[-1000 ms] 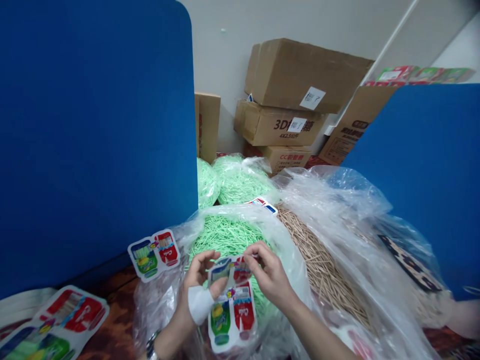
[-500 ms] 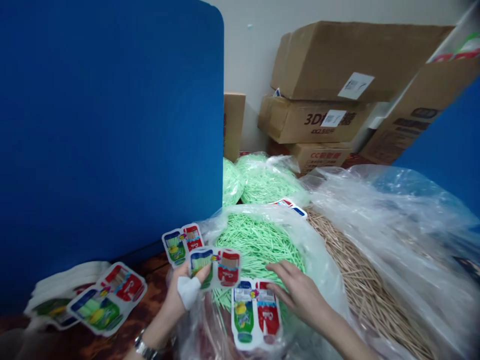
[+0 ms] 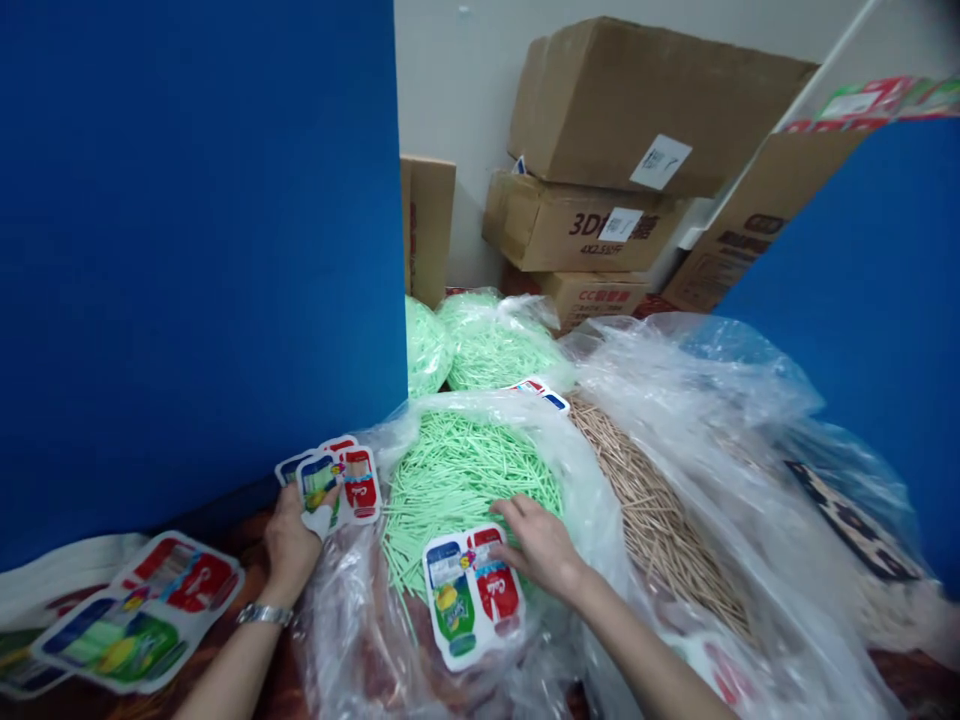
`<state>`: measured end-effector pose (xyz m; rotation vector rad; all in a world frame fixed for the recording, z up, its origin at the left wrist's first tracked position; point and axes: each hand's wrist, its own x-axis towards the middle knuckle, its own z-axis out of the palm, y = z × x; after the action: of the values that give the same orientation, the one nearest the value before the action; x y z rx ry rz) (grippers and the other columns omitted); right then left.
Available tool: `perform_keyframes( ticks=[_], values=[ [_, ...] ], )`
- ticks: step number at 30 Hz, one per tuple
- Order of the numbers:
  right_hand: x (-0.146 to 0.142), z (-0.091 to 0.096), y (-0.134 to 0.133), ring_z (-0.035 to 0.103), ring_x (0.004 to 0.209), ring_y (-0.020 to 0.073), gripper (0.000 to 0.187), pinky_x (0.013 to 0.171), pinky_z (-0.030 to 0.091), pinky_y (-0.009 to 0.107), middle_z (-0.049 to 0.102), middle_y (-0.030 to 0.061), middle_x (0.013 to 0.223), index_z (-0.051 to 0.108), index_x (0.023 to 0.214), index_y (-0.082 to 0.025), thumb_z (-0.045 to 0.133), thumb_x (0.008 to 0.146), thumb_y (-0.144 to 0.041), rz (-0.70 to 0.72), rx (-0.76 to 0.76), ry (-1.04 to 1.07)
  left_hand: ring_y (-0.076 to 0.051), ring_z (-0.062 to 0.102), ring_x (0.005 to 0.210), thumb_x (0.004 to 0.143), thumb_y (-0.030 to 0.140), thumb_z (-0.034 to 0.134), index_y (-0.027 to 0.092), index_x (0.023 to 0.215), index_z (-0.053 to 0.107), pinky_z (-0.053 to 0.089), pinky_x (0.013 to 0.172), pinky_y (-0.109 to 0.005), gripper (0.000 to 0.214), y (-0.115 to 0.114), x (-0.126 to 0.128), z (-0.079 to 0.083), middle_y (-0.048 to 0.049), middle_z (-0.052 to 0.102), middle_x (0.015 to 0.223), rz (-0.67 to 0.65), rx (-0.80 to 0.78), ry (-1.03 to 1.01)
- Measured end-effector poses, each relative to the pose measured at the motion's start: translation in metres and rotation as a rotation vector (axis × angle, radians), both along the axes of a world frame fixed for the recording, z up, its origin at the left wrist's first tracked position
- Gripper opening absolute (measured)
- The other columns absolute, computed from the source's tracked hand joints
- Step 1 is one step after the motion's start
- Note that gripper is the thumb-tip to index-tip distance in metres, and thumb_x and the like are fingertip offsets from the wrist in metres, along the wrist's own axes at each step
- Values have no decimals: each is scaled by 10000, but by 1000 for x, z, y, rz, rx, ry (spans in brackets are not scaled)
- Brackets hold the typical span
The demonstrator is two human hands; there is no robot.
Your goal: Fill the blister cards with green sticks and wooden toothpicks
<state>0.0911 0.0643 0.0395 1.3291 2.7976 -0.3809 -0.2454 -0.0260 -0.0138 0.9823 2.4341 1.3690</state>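
My left hand (image 3: 292,535), with a white wrap at the thumb and a metal watch on the wrist, pinches a bottle-shaped twin packet (image 3: 361,487) printed green and red. Another such packet (image 3: 288,466) shows partly behind it; whether the hand grips that one too, I cannot tell. My right hand (image 3: 546,548) has its thumb over the right edge of a similar packet (image 3: 455,612), fingers extended above it. That packet stands tilted in front of thin green sticks (image 3: 472,465), piled in an open clear plastic bag (image 3: 592,480).
More twin packets (image 3: 142,640) lie at the lower left beside a blue panel (image 3: 195,250). Brown sticks (image 3: 667,520) fill a bag (image 3: 750,450) on the right. Further green bags (image 3: 502,345) and stacked cartons (image 3: 660,110) stand at the back.
The view has shifted right. My left hand has moved left, and its packet now overlaps the one behind. The packet at my right hand has turned slightly counterclockwise.
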Motion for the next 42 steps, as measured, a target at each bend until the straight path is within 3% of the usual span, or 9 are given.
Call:
perform_keyframes(
  ticks=[11, 17, 22, 25, 29, 32, 35, 38, 42],
  values=[
    [2, -5, 3, 603, 814, 199, 133, 701, 393, 277, 662, 55, 866, 622, 857, -213, 498, 904, -215, 28, 75, -34, -365, 361, 1309, 781, 409, 618, 104, 1335, 446, 306, 1095, -486, 656, -12, 29, 27, -191, 416, 1384, 36, 82, 422],
    [17, 4, -4, 580, 699, 184, 191, 661, 384, 274, 655, 40, 730, 594, 902, -204, 408, 920, -163, -70, 89, 63, -305, 570, 1135, 820, 301, 629, 214, 1220, 559, 438, 1006, -503, 416, -27, 91, 32, -121, 618, 1194, -477, 233, 290],
    [17, 40, -26, 493, 603, 124, 219, 565, 361, 230, 534, -34, 674, 488, 809, -211, 416, 943, -369, -147, -337, 636, -383, 419, 1310, 675, 212, 766, 242, 1444, 344, 392, 1033, -571, 878, -27, 156, 26, -173, 434, 1454, -791, 84, -108],
    [8, 50, -46, 496, 655, 120, 242, 591, 394, 225, 518, -37, 724, 464, 868, -217, 447, 927, -451, -189, -688, 892, -373, 380, 1338, 657, 182, 772, 260, 1511, 95, 409, 1022, -550, 1092, -16, 176, 21, -193, 347, 1503, -824, 123, -314],
    [0, 41, -59, 491, 665, 108, 309, 631, 413, 233, 500, -34, 755, 435, 882, -218, 474, 901, -524, -268, -852, 1184, -357, 378, 1342, 651, 228, 766, 277, 1508, 7, 426, 1014, -511, 1145, -5, 176, 18, -186, 322, 1514, -821, 181, -416],
    [3, 36, -59, 442, 590, 96, 321, 564, 384, 212, 461, -55, 689, 399, 890, -231, 463, 899, -546, -361, -718, 1264, -373, 409, 1319, 631, 296, 791, 270, 1511, 59, 414, 1022, -509, 1145, -2, 171, 21, -175, 331, 1514, -702, 54, -408],
    [6, 39, -59, 433, 605, 95, 312, 570, 368, 206, 477, -48, 694, 449, 906, -218, 482, 896, -528, -293, -585, 1177, -352, 595, 1142, 571, 322, 827, 209, 1463, 293, 527, 901, -431, 1046, -3, 173, 28, -160, 603, 1293, -710, 1, -609],
    [6, 43, -60, 423, 592, 91, 337, 557, 361, 204, 484, -40, 697, 491, 890, -205, 498, 877, -542, -202, -643, 1196, -300, 713, 797, 550, 368, 828, 147, 1097, 670, 591, 674, -349, 611, -3, 179, 38, -92, 761, 851, -844, -112, -825],
    [11, 46, -56, 431, 563, 91, 297, 542, 350, 207, 490, -41, 626, 547, 769, -194, 546, 864, -476, -227, -407, 1156, -252, 669, 594, 587, 355, 784, 164, 641, 725, 563, 584, -311, 207, 0, 184, 47, -43, 721, 604, -949, -156, -689]
  ],
)
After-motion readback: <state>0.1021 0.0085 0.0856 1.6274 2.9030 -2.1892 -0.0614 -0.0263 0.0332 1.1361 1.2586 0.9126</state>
